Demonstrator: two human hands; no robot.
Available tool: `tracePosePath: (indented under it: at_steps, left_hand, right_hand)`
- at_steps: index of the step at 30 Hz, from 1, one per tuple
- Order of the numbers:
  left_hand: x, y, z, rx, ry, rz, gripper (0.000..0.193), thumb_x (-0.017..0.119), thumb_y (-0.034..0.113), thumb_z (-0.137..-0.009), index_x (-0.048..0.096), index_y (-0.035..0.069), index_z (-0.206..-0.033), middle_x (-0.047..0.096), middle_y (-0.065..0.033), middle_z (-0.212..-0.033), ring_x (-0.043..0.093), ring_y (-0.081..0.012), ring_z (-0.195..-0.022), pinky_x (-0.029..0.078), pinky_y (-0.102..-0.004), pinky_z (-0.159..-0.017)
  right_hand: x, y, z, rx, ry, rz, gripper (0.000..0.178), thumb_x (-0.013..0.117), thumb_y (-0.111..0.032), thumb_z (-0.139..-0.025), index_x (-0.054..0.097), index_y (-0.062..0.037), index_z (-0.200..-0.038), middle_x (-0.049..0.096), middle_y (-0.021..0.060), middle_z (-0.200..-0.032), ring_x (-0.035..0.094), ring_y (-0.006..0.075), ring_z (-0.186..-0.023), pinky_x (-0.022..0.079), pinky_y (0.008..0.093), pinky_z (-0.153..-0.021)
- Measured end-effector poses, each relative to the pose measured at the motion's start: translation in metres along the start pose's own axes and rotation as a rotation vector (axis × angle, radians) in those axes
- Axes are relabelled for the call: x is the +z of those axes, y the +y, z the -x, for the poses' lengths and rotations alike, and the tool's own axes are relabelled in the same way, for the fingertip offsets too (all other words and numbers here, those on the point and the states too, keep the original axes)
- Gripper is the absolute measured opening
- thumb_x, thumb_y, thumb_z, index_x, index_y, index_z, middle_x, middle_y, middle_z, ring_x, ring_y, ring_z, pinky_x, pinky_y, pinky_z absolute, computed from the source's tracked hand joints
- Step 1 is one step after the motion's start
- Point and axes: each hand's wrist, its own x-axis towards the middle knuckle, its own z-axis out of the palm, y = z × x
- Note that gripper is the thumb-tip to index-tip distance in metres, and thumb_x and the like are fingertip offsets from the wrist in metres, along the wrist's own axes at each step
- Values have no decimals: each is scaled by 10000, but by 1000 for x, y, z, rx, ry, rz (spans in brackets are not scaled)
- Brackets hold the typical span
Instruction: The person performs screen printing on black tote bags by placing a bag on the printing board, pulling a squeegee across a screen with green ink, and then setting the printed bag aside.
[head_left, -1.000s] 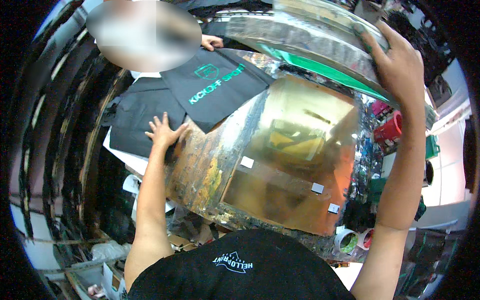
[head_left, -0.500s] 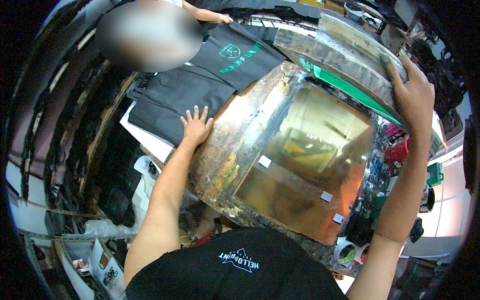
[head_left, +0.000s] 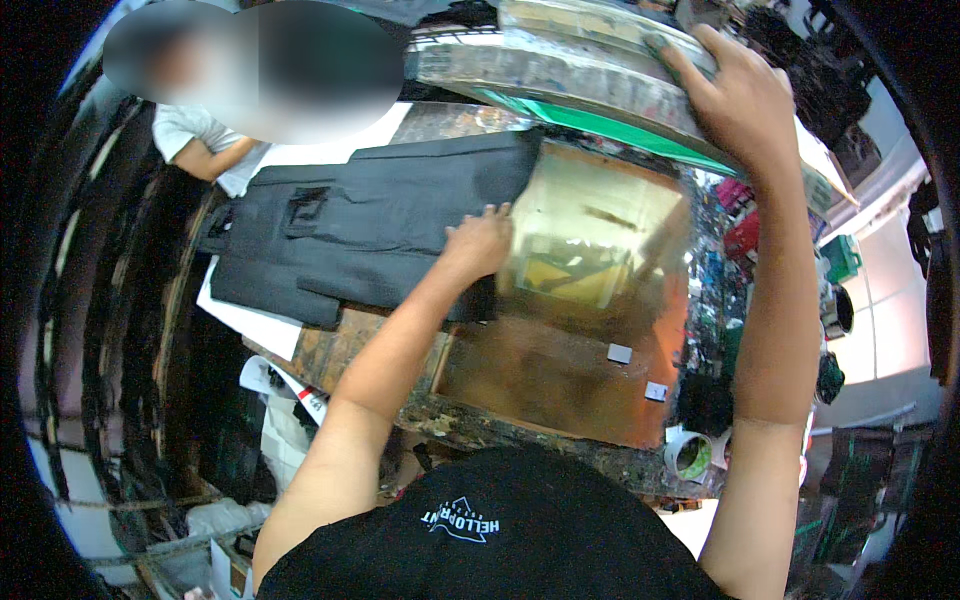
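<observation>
— How do the fingers of your left hand point(head_left: 480, 245) stand?
— They are bent and close to one another, at the right edge of the black fabric point(head_left: 400, 215). Whether you pinch the cloth or only press on it, I cannot tell.
— And your right hand point(head_left: 745, 95)?
— It is clamped on the edge of the raised, paint-smeared screen frame point(head_left: 570, 65), your thumb set apart from the fingers. The frame slants up beyond the board, and a bright green strip point(head_left: 620, 130) shows along its lower side.
— Where does the fabric lie before you?
— It stretches from the left of your worn wooden table point(head_left: 365, 325) onto the left part of the glossy amber board point(head_left: 550, 385). A white sheet point(head_left: 250, 310) sticks out from under its near left end. Two small white tabs point(head_left: 619, 354) sit on the board's near right part.
— Farther out?
— A co-worker's light sleeve point(head_left: 195, 125) shows past the fabric's far left end.
</observation>
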Motion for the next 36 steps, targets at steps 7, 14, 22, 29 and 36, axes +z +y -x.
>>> tracePosePath:
  at_steps: [7, 14, 22, 29, 36]
  left_hand:
    - [82, 172, -48, 171, -68, 288, 648, 416, 460, -1084, 475, 5, -1542, 381, -291, -1639, 405, -513, -1481, 356, -623, -1198]
    - [108, 105, 21, 583, 246, 127, 632, 601, 490, -1028, 539, 134, -1547, 410, -211, -1648, 314, -503, -1530, 155, -687, -1248]
    - [106, 87, 78, 415, 107, -185, 554, 398, 469, -1111, 455, 248, -1615, 275, -166, -1729, 199, -498, -1577, 85, -723, -1239]
    - [116, 113, 79, 476, 135, -157, 545, 438, 447, -1098, 483, 235, -1598, 312, -173, -1712, 220, -512, -1566, 86, -738, -1229]
    - [125, 132, 89, 492, 207, -98, 549, 483, 433, -1070, 528, 206, -1568, 362, -182, -1686, 258, -526, -1545, 96, -751, -1218]
  right_hand:
    - [-32, -20, -6, 107, -135, -124, 737, 429, -729, -1030, 679, -37, -1002, 668, 116, -883, 621, 227, -850, 510, 395, -780]
    - [-35, -14, -2, 43, -269, -180, 687, 377, -685, -1068, 660, -65, -978, 606, 38, -820, 557, 166, -762, 481, 349, -724]
    - [-46, -12, -20, 155, -418, -185, 685, 372, -652, -1076, 715, -73, -948, 668, 73, -843, 605, 169, -768, 534, 385, -766]
    - [-39, -6, -11, 31, -347, -165, 727, 367, -647, -1075, 759, -35, -1083, 776, 144, -1010, 737, 234, -983, 574, 452, -920]
    - [-62, -24, -14, 224, -485, -218, 741, 361, -678, -1051, 743, -45, -1094, 761, 136, -1057, 703, 236, -971, 525, 498, -963]
